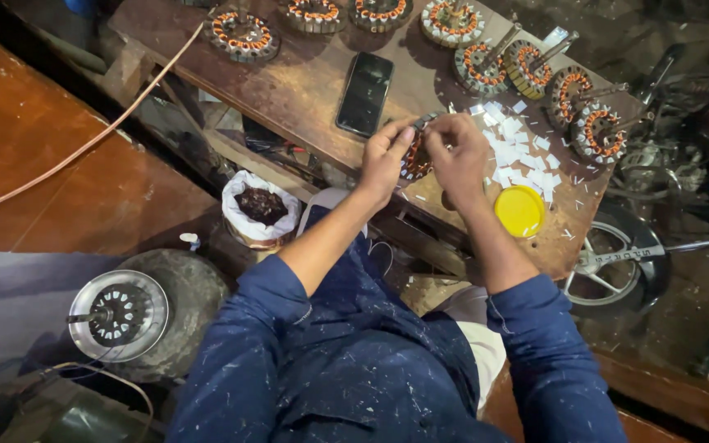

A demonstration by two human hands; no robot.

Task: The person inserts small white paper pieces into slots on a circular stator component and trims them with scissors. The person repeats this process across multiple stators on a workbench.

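Both my hands are together over the wooden workbench [305, 90]. My left hand [385, 156] grips a round stator with copper windings [417, 162] from its left side. My right hand [457, 152] pinches at the stator's top edge, fingers closed on it; most of the stator is hidden behind the hands. A scatter of small white paper slips [523, 156] lies on the bench just right of my right hand. A yellow round lid [519, 210] sits near the bench's front edge, beside my right forearm.
A black phone [364, 93] lies left of my hands. Several wound stators [242, 34] line the bench's far edge, some with shafts [596, 131]. A white bag of dark material [260, 209], a metal motor housing [118, 313], a copper cable [84, 143] and a motorcycle wheel [617, 262] surround the bench.
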